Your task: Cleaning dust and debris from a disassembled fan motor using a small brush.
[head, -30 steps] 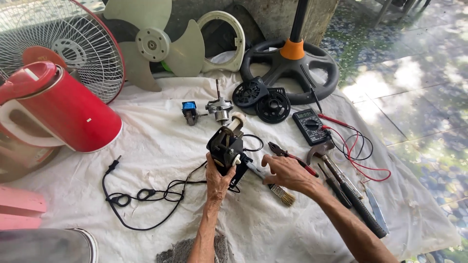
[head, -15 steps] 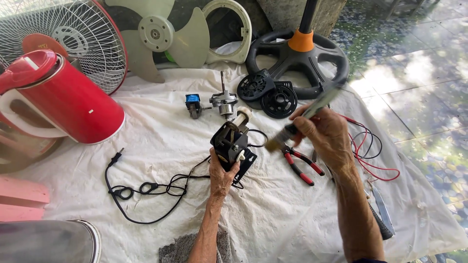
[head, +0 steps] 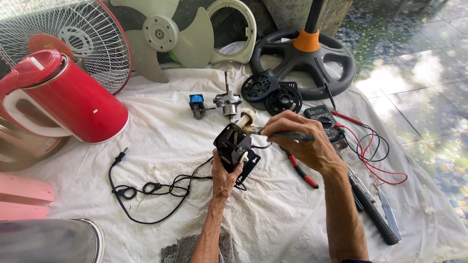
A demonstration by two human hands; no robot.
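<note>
The left hand is closed around the lower part of a small black fan motor and holds it upright over the white cloth on the floor. The right hand is clamped on a thin dark tool; its tip meets the top of the motor, near the pale shaft end, but the exact point of contact is hard to see. The fingers hide most of the tool, so I cannot tell its kind. The black cable runs from the motor to the left. The red-handled pliers lie on the cloth just under the right wrist, partly covered by it. The multimeter is also half hidden behind this hand. Half a second ago the right hand was raised and apart from the motor; now it has come down to it.
</note>
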